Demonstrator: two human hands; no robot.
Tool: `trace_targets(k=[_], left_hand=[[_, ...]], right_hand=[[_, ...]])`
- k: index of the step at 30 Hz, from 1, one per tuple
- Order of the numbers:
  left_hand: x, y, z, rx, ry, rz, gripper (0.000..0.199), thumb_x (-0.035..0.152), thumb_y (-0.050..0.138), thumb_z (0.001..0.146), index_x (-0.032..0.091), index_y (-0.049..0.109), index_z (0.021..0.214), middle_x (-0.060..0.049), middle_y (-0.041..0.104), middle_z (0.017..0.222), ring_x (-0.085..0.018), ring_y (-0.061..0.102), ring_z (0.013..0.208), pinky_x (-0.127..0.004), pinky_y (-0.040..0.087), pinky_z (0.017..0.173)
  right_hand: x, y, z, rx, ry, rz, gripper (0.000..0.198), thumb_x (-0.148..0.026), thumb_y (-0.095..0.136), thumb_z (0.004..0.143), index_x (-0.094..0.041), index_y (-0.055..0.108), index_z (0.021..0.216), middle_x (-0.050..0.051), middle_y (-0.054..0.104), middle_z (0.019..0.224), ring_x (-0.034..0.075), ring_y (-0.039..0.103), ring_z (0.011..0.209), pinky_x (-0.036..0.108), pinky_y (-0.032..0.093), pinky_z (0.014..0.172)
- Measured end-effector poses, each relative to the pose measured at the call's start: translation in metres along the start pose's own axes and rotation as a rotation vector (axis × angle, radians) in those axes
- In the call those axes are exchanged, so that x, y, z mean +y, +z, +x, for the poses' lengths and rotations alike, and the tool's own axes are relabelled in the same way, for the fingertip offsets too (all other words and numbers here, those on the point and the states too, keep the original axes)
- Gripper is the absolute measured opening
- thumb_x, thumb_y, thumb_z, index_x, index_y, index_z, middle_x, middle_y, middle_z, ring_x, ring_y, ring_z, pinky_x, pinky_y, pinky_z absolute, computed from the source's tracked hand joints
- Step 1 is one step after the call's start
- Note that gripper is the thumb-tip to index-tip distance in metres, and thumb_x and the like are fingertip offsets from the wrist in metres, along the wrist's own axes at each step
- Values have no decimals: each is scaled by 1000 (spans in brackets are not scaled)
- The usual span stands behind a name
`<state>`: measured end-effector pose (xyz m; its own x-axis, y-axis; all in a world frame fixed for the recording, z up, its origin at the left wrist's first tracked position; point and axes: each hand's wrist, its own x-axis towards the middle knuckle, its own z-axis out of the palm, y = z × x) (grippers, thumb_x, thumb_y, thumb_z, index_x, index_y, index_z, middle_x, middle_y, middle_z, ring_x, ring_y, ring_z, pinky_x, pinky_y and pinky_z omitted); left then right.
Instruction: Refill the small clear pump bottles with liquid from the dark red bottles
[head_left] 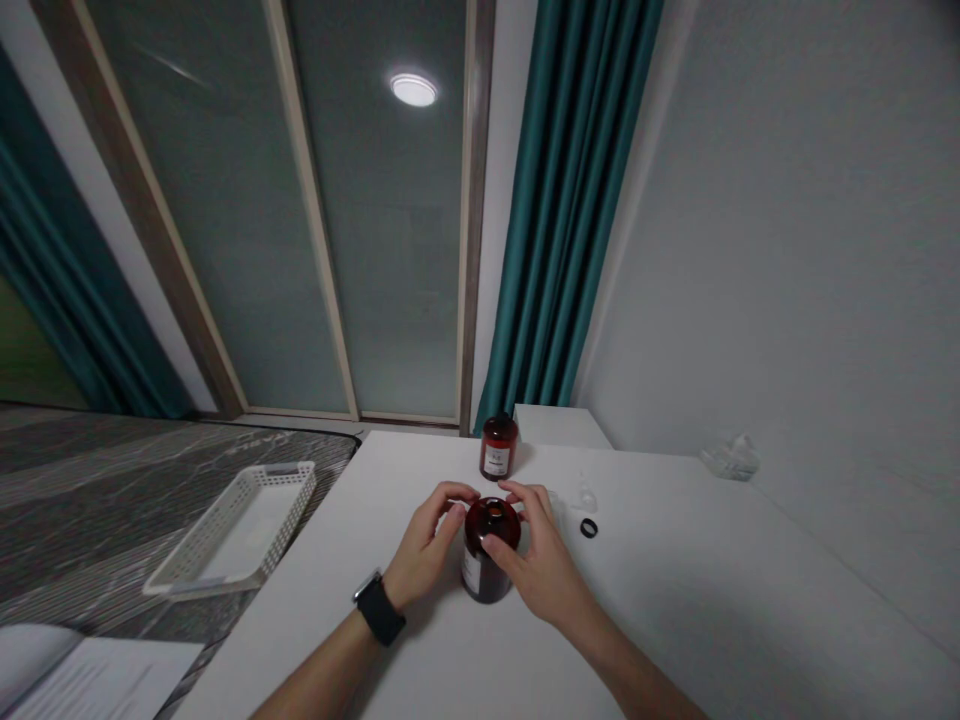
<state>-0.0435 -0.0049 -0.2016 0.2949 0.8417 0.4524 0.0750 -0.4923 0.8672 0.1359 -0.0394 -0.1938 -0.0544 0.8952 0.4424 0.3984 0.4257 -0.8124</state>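
A dark amber bottle point(491, 560) with a pale label stands upright on the white table point(420, 660), its round mouth uncovered. My right hand point(536, 560) grips it, thumb on the near shoulder and fingers curving round the far side. At the bottle's left, my left hand point(427, 545) has curved fingers with the thumb apart. Its fingertips come close to the bottle's upper side; whether they touch is unclear. A second amber bottle point(499, 450) with a white label stands behind. To the right lie a black ring point(589, 528) and a small clear item point(585, 497).
A white perforated basket point(176, 587) sits left of the table on a grey striped surface point(67, 480), near an open book point(112, 675). Crumpled clear plastic point(733, 458) lies by the right wall. A white box-like block point(562, 425) stands at the table's far edge.
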Motion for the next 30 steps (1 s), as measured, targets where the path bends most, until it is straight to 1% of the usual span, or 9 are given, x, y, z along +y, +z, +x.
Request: trace_targets(k=[6,10,14,16,18,22,26,28,30], left_hand=[[3,0,1,22,3,-20,34,49,48,97,18,61,101,-7,65,97,-23,61,94,-35,49,85],[6,-1,2,22,14,-14,33,48,48,97,17,60,91,-6,63,88,-21,60,85,-33,49,78],[6,-1,2,-6,28,-41,33,45,49,97,17,58,81,-5,61,81,-19,59,78,-31,48,73],[5,-1,2,-21,26,-62,33,44,50,97,17,58,81,-5,62,80,-19,59,77,-31,48,73],[5,-2,1,-36,25,-73,33,45,50,97,17,58,82,-5,63,79,-18,60,75,-31,49,72],[5,-2,0,-39,20,-59,34,46,51,96,16,59,82,-5,63,77,-18,61,74,-31,49,72],[5,0,2,13,4,-23,34,45,52,96,16,60,80,-3,62,74,-17,59,71,-30,49,69],[5,0,3,31,-5,-19,33,45,52,95,16,60,80,-2,61,73,-17,59,70,-29,48,68],[4,1,3,36,-15,-19,34,46,53,94,17,59,80,-2,60,73,-17,58,69,-29,48,67]], right_hand=[[-9,11,11,105,77,-44,40,-28,66,79,-24,55,117,4,53,102,23,56,94,41,50,88],[-9,7,15,57,84,-11,42,-27,66,79,-24,54,119,2,56,97,21,58,91,39,50,87],[-2,-6,13,-64,108,99,45,-25,66,78,-26,54,122,3,61,103,21,62,97,41,49,94],[1,-14,11,-141,125,169,45,-23,64,79,-26,54,123,4,63,106,22,64,102,41,49,96],[4,-19,10,-190,136,235,46,-23,64,79,-27,54,123,4,64,108,22,65,105,41,49,98],[8,-22,6,-203,117,321,42,-27,65,82,-26,54,122,6,67,110,22,66,106,42,48,100],[12,-17,-4,-206,79,340,35,-34,57,91,-25,52,124,9,65,120,23,62,116,40,46,104],[13,-14,-9,-194,49,333,40,-35,59,90,-25,50,127,10,62,126,23,59,120,40,44,106],[13,-12,-12,-183,37,323,48,-34,65,86,-25,48,130,11,61,129,25,57,123,41,44,107]])
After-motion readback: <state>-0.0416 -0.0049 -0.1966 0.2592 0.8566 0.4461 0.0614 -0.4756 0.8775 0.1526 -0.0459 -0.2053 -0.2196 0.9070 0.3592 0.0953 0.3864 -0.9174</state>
